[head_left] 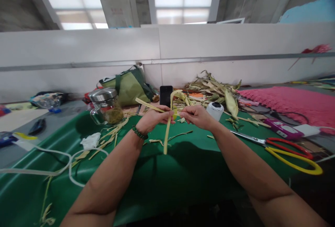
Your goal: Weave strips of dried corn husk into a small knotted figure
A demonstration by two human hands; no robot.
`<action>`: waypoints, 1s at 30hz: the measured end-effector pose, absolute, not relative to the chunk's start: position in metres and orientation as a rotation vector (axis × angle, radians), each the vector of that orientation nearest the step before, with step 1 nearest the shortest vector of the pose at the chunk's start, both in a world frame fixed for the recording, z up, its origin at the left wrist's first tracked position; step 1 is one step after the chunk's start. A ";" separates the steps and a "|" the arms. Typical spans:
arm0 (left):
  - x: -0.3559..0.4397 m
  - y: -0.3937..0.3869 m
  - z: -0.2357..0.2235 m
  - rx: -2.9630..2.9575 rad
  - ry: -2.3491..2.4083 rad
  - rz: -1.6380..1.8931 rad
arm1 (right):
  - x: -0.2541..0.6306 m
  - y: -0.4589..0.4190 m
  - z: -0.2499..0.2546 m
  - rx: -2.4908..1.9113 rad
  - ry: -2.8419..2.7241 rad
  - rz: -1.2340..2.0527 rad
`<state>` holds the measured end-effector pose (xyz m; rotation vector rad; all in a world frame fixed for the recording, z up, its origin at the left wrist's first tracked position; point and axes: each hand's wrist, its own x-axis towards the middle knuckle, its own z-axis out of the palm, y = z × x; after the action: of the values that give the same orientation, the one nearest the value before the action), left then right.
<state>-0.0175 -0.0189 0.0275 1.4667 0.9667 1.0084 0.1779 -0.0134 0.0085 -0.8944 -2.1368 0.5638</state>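
Observation:
My left hand point(157, 118), with a dark green bead bracelet point(139, 132) on its wrist, pinches pale yellow-green corn husk strips point(167, 138) above the green cloth. One strip end sticks out to the upper left, one hangs down, and another arches over at the top. My right hand point(196, 116) is closed at the fingertips on a part of the same husk piece, just right of the left fingers. A small bright yellow bit point(175, 113) shows between the hands; I cannot make out what it is.
Large scissors point(264, 141) with red and yellow handles lie at right, near a purple power strip point(284, 128). Behind are a phone point(165, 95), a husk pile point(217, 89), a white round container point(215, 110), a glass jar point(106, 106) and a green bag point(131, 87). White tubing point(52, 153) crosses the left.

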 end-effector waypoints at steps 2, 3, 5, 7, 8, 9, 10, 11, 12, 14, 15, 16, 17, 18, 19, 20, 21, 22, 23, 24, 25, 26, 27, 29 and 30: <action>-0.016 -0.020 0.027 1.479 0.943 1.050 | 0.175 -0.014 0.007 -0.880 -2.151 0.563; -0.016 -0.020 0.027 1.503 0.941 1.060 | 0.173 -0.014 0.006 -0.869 -2.167 0.538; -0.015 -0.020 0.026 1.552 0.958 1.051 | 0.171 -0.015 0.003 -0.866 -2.209 0.432; -0.016 -0.019 0.025 1.546 0.986 1.025 | 0.171 -0.015 0.002 -0.887 -2.254 0.331; -0.017 -0.019 0.025 1.521 1.002 1.014 | 0.172 -0.015 0.002 -0.894 -2.269 0.307; -0.017 -0.018 0.025 1.495 1.011 1.003 | 0.174 -0.014 0.002 -0.890 -2.279 0.300; -0.018 -0.017 0.025 1.472 1.013 0.994 | 0.176 -0.013 0.003 -0.876 -2.285 0.308; -0.019 -0.017 0.024 1.455 1.008 0.986 | 0.178 -0.011 0.003 -0.861 -2.283 0.325; -0.019 -0.016 0.025 1.442 0.990 0.976 | 0.180 -0.009 0.004 -0.851 -2.274 0.348; -0.021 -0.016 0.026 1.396 0.930 0.974 | 0.183 -0.006 0.005 -0.843 -2.244 0.404; -0.021 -0.016 0.026 1.359 0.893 0.978 | 0.183 -0.005 0.005 -0.843 -2.227 0.432; -0.021 -0.015 0.027 1.317 0.856 0.978 | 0.184 -0.004 0.005 -0.843 -2.209 0.458; -0.022 -0.015 0.028 1.279 0.822 0.974 | 0.184 -0.003 0.005 -0.843 -2.195 0.482; -0.022 -0.015 0.028 1.252 0.796 0.969 | 0.183 -0.003 0.004 -0.842 -2.183 0.504; -0.022 -0.014 0.028 1.242 0.779 0.971 | 0.182 -0.003 0.003 -0.842 -2.174 0.527; -0.021 -0.014 0.027 1.253 0.773 0.979 | 0.180 -0.004 0.002 -0.843 -2.166 0.552; -0.020 -0.014 0.026 1.282 0.779 0.990 | 0.178 -0.005 0.001 -0.840 -2.157 0.575; -0.018 -0.015 0.024 1.324 0.792 1.003 | 0.176 -0.006 0.000 -0.833 -2.149 0.593; -0.017 -0.015 0.022 1.369 0.810 1.021 | 0.174 -0.007 -0.001 -0.826 -2.141 0.599; -0.014 -0.015 0.020 1.408 0.828 1.039 | 0.171 -0.008 -0.002 -0.819 -2.134 0.590; -0.012 -0.015 0.018 1.436 0.844 1.062 | 0.169 -0.008 -0.003 -0.813 -2.130 0.571; -0.011 -0.015 0.016 1.452 0.860 1.085 | 0.167 -0.009 -0.004 -0.810 -2.127 0.542; -0.009 -0.014 0.014 1.456 0.874 1.109 | 0.165 -0.009 -0.005 -0.809 -2.126 0.508; -0.009 -0.012 0.012 1.425 0.904 1.144 | 0.164 -0.010 -0.007 -0.809 -2.126 0.455; -0.009 -0.011 0.012 1.398 0.911 1.150 | 0.164 -0.010 -0.007 -0.808 -2.128 0.446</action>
<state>-0.0090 -0.0107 0.0120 1.3982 0.9112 1.1504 0.1640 -0.0102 -0.0068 -0.8082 -2.1278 0.4461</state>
